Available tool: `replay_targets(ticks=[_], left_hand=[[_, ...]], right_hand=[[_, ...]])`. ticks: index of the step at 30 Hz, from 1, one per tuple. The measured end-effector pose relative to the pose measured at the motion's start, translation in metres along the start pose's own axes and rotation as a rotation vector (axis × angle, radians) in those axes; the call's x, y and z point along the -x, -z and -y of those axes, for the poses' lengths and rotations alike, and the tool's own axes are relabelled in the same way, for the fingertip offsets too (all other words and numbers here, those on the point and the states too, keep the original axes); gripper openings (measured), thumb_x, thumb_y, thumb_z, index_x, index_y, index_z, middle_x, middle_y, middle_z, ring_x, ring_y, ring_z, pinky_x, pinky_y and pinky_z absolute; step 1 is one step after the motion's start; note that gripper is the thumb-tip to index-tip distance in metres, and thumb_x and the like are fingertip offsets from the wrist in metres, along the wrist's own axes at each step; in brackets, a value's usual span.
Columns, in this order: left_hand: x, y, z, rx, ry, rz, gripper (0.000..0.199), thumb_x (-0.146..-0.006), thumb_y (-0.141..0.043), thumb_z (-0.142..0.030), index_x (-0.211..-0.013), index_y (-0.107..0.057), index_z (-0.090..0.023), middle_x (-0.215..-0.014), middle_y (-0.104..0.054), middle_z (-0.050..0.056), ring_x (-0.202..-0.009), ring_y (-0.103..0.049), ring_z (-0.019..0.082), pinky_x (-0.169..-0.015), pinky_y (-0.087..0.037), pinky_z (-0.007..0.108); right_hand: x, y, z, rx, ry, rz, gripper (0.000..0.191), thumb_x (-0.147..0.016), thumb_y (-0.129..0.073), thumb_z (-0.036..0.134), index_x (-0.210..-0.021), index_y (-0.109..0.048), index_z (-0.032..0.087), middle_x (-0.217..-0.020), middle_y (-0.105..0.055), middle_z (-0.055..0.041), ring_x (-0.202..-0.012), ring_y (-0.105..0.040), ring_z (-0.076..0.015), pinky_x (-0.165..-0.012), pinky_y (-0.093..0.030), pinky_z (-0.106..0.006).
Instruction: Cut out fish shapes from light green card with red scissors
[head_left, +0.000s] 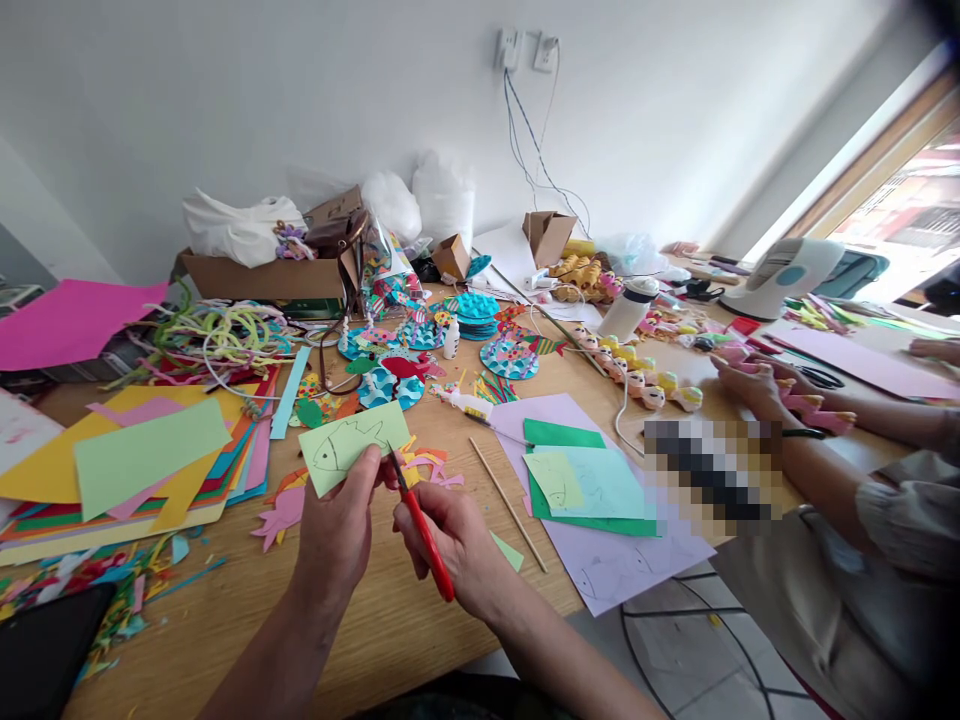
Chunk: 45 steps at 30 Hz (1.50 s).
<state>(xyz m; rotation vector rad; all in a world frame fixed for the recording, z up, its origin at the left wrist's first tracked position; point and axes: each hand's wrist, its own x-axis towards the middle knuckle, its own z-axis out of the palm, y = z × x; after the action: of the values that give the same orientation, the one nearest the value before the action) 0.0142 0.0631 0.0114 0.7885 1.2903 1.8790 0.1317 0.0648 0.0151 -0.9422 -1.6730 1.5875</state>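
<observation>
A pale green piece of paper with a fish outline drawn on it is pinched in my left hand, thumb on top. Red-handled scissors are gripped in my right hand. Their blades meet the paper's right edge near the drawn tail; how far they are apart is hard to tell. Under my hands lie a pink paper cut-out and orange and pink scraps. To the right, a thin wooden stick rests beside a lilac sheet bearing green papers with fish drawings.
Stacked coloured paper, paper scraps and a dark phone-like object lie left. Behind are blue decorated discs, a glue bottle and a cardboard box. At right, another person's hands hold pink pieces.
</observation>
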Motion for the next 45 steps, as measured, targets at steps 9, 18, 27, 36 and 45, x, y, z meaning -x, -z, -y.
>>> replay_targets(ticks=[9, 18, 27, 36, 45], left_hand=[[0.001, 0.0, -0.001, 0.017, 0.002, 0.052, 0.013, -0.069, -0.064, -0.024, -0.059, -0.063, -0.016, -0.061, -0.064, 0.001, -0.061, -0.062, 0.016, -0.053, -0.049, 0.025], [0.005, -0.004, -0.007, 0.089, 0.03, 0.043, 0.01, -0.068, -0.066, -0.019, -0.059, -0.064, -0.015, -0.067, -0.065, -0.001, -0.055, -0.058, 0.012, -0.05, -0.047, 0.025], [0.005, 0.0, -0.007, 0.094, 0.096, 0.085, 0.009, -0.066, -0.068, -0.02, -0.059, -0.064, -0.015, -0.06, -0.064, -0.001, -0.055, -0.058, 0.012, -0.051, -0.049, 0.023], [0.004, 0.001, -0.01, 0.046, 0.138, 0.122, 0.009, -0.065, -0.067, -0.021, -0.06, -0.067, -0.014, -0.061, -0.067, 0.0, -0.055, -0.059, 0.013, -0.052, -0.051, 0.024], [0.001, 0.002, -0.015, -0.024, 0.218, 0.16, 0.008, -0.058, -0.068, -0.024, -0.059, -0.067, -0.016, -0.055, -0.068, 0.001, -0.05, -0.059, 0.014, -0.048, -0.05, 0.025]], right_hand=[[0.002, 0.004, 0.0, -0.018, -0.005, 0.029, 0.023, -0.079, -0.046, 0.028, -0.058, -0.04, 0.019, -0.049, -0.032, 0.0067, -0.045, -0.029, -0.0064, -0.044, -0.023, -0.02], [0.003, 0.005, -0.005, -0.019, -0.041, 0.022, 0.022, -0.079, -0.048, 0.028, -0.06, -0.043, 0.018, -0.047, -0.032, 0.0072, -0.044, -0.03, -0.0062, -0.043, -0.023, -0.02], [0.005, 0.008, -0.005, -0.017, -0.049, 0.029, 0.034, -0.079, -0.053, 0.042, -0.057, -0.04, 0.019, -0.047, -0.03, 0.0074, -0.044, -0.027, -0.0064, -0.044, -0.024, -0.021], [0.007, 0.011, -0.011, -0.019, -0.096, 0.059, 0.036, -0.082, -0.054, 0.046, -0.062, -0.045, 0.018, -0.049, -0.034, 0.007, -0.044, -0.031, -0.0064, -0.043, -0.025, -0.02], [0.01, 0.018, -0.018, 0.073, -0.082, 0.072, 0.036, -0.086, -0.051, 0.047, -0.067, -0.051, 0.016, -0.05, -0.036, 0.0062, -0.045, -0.033, -0.0066, -0.042, -0.025, -0.02]])
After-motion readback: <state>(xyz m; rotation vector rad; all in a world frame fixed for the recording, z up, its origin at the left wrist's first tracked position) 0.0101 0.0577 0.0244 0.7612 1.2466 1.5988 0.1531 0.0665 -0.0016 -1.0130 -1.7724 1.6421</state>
